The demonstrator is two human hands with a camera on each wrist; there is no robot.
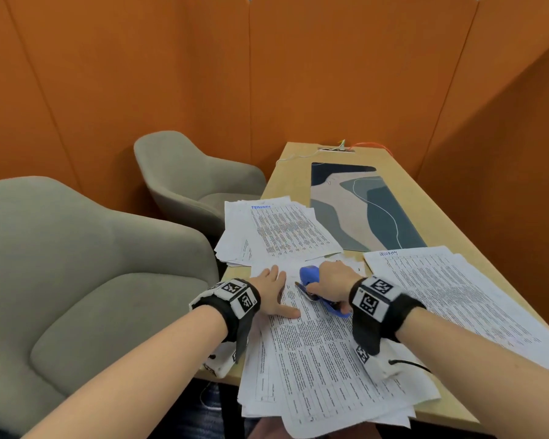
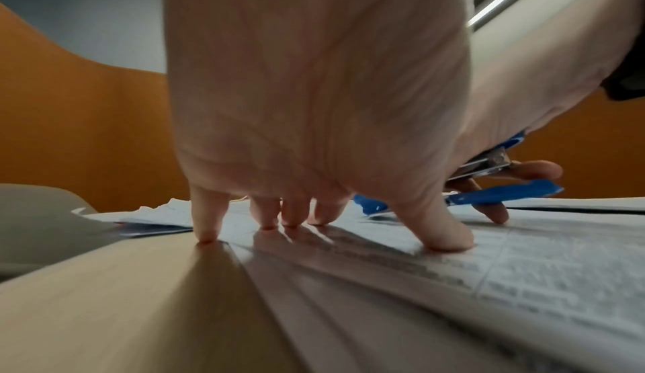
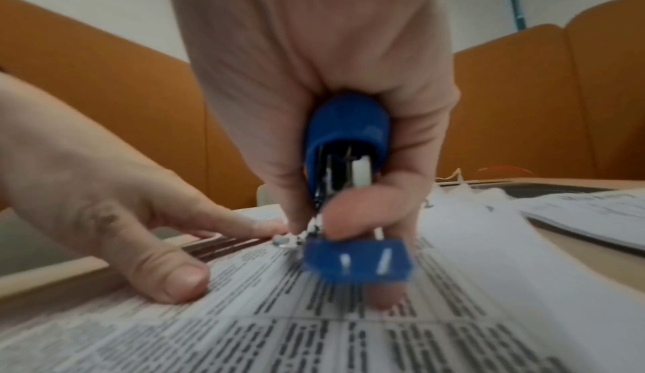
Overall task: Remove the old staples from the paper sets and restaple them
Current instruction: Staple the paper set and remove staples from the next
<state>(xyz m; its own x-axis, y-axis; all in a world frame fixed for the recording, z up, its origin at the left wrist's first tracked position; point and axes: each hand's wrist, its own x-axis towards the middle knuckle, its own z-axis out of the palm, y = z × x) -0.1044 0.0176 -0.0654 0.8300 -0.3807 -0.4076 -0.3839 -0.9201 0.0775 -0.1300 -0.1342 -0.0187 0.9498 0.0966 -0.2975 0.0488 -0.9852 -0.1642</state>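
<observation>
Fingers [image 2: 209, 230] of the left hand [image 1: 271, 291] spread flat, pinning the paper set [image 1: 324, 353] near the table's [image 1: 403, 172] left edge. Curled round the blue stapler [image 1: 311, 275], the right hand [image 1: 333, 280] holds it open over the set's top corner. The step looks like prying out or restapling; which is unclear. Next, the stapler's tip must meet that corner squarely. No containers show.

Left hand [image 1: 271, 291] flat, fingers spread; right hand [image 1: 333, 285] fisted.
</observation>
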